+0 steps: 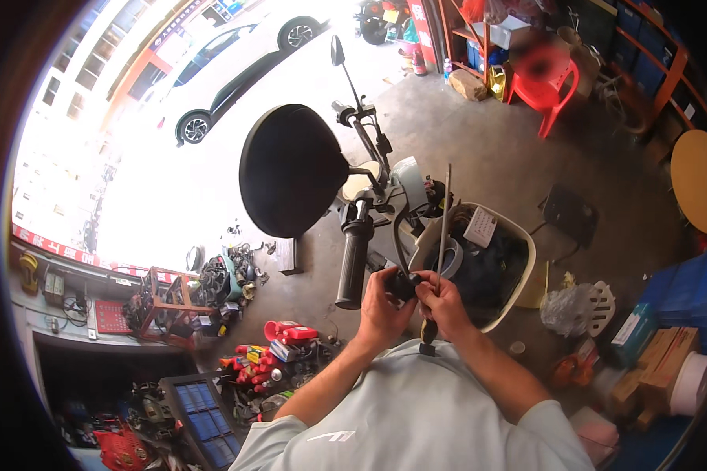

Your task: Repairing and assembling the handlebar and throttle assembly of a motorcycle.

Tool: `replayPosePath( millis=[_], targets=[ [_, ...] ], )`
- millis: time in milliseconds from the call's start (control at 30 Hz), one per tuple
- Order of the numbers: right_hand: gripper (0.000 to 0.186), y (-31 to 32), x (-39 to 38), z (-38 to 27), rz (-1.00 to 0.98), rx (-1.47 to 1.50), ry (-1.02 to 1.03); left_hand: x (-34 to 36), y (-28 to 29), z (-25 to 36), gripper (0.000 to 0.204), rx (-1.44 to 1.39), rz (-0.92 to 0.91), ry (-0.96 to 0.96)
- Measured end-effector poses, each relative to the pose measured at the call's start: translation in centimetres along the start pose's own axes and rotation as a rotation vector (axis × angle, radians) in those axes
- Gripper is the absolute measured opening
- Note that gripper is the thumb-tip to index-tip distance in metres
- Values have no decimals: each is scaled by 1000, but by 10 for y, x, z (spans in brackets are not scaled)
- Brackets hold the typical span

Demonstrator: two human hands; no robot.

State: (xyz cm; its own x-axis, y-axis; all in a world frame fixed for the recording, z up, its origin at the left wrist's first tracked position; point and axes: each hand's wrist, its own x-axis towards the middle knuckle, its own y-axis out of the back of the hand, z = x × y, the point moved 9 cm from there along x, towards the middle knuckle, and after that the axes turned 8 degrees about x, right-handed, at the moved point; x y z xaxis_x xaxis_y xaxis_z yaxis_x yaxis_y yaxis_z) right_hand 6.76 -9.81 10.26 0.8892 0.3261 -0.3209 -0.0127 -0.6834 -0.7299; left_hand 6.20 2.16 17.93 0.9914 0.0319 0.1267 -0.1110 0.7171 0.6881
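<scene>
Down on the left, a shelf (169,302) stands crowded with small parts, and red bottles (287,334) and tools lie scattered on the floor beside it. Just right of that, a scooter's black grip (353,263) hangs downward from the handlebar, with a large round black mirror (291,169) above it.

The left hand (381,306) is clenched round a small black part (402,284), right at the lower end of the handlebar. The right hand (444,302) meets it from the other side, its fingers pinched on the same part, and a thin rod (445,220) rises straight up from between the two hands; which hand grips the rod I cannot tell. Something dark hangs just below the right hand.

Behind the hands sits a cream basket (522,271) holding dark cloth and a roll of tape (450,259). Further right, a crumpled plastic bag (569,310) lies on the floor, near boxes (660,353). A red chair (546,82) stands well back.
</scene>
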Motion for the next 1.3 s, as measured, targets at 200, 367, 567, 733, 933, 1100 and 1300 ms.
replayPosePath(
  millis=[200, 367, 567, 733, 933, 1100, 1300],
  targets=[
    [22, -2, -2, -12, -79, -245, 90, 5, -19, -33, 38, -469, -191, 300],
    [29, -6, -10, -31, -61, -199, 264, 2, -19, -17, 26, -616, -138, 241],
    [30, -2, -14, -32, -91, -238, 305, -12, -16, -16, 27, -694, -63, 188],
    [30, 4, -15, -30, -114, -171, 389, -14, -16, -5, 29, -507, -77, 95],
    [28, 4, -18, -34, -116, -213, 420, -16, -15, -7, 29, -473, -64, 47],
    [26, 1, -14, -37, -110, -242, 408, -17, -15, -3, 30, -574, -45, 137],
    [30, 7, -10, -28, -23, -124, 320, -11, -11, -6, 27, -690, 56, 180]
  ],
)
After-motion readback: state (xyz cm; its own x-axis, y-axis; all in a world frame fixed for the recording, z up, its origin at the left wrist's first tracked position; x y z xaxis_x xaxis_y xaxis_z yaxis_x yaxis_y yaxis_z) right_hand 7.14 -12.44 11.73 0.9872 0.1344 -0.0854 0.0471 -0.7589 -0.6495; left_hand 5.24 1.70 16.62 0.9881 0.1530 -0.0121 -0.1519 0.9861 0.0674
